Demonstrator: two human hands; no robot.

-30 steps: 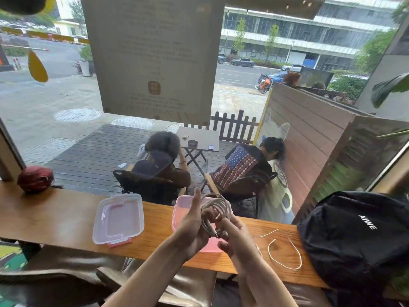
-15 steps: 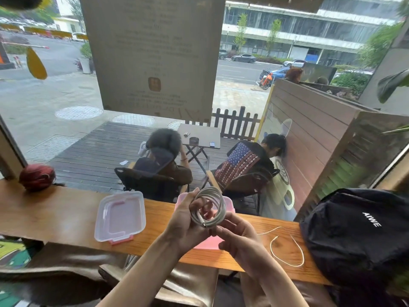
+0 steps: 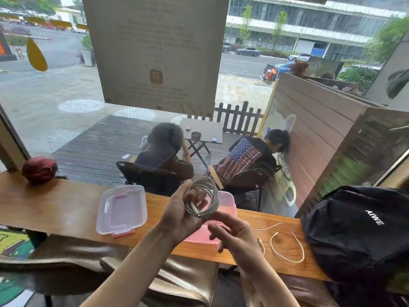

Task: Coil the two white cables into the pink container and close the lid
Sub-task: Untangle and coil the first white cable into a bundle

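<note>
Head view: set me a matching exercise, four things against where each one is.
Things:
1. coiled white cable
2. loose white cable
3. clear lid
4. black bag

Places:
A. far right of the counter
B. held in the left hand
C. flat on the counter, left of the pink container
D. lying uncoiled on the counter, right of the container

Pairs: 1-B, 2-D, 3-C, 4-A

Both hands cover most of the pink container (image 3: 228, 201); only its far right corner and near wall show. The left hand (image 3: 180, 214) hides part of the coiled cable (image 3: 204, 199). The black bag (image 3: 358, 229) is cropped at right.
</note>
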